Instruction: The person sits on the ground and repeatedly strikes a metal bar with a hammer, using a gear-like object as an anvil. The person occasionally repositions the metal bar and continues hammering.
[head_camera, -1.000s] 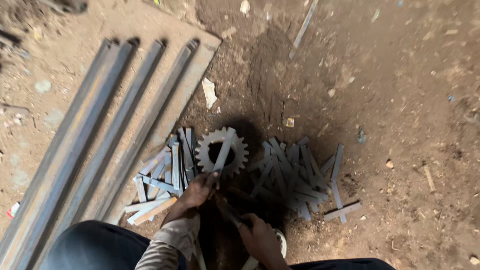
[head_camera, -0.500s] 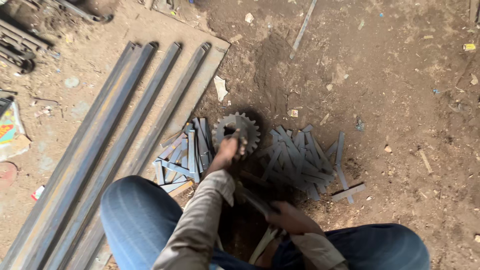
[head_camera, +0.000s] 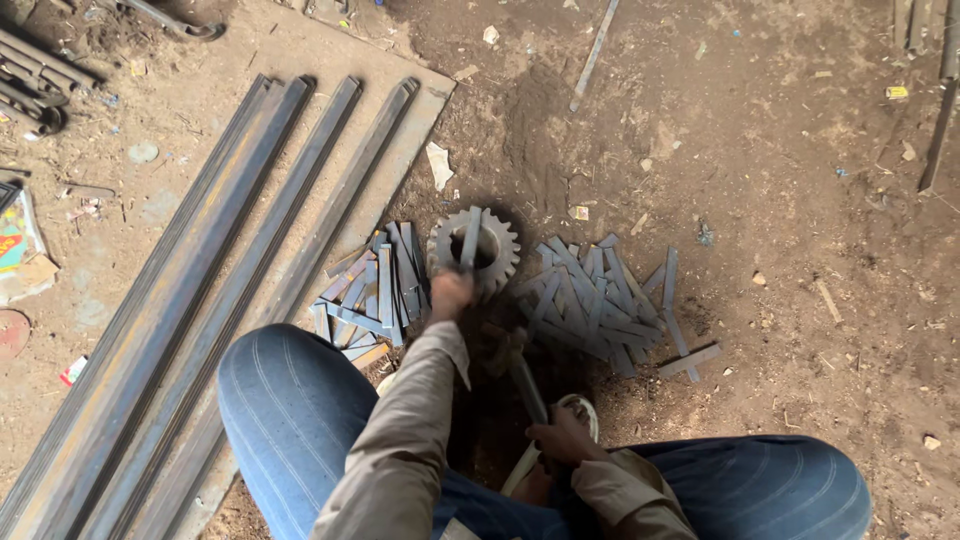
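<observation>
- head view: the left hand (head_camera: 451, 296) closes its fingers around the lower end of a short flat metal strip (head_camera: 470, 240), holding it upright-tilted across the hole of a toothed gear wheel (head_camera: 474, 250) that lies on the dirt floor (head_camera: 760, 200).
- the right hand (head_camera: 560, 440) wraps its fingers round the handle of a hammer (head_camera: 520, 375); the blurred head sits just below and right of the gear, near the left wrist.
- a pile of cut strips (head_camera: 375, 290) lies touching the gear's left side; a larger scattered pile (head_camera: 600, 305) lies on its right.
- long steel bars (head_camera: 200, 280) run diagonally on a flat board at the left.
- blue-trousered knees (head_camera: 290, 400) frame the bottom edge, with a sandal (head_camera: 585, 410) partly showing beside the right hand.
</observation>
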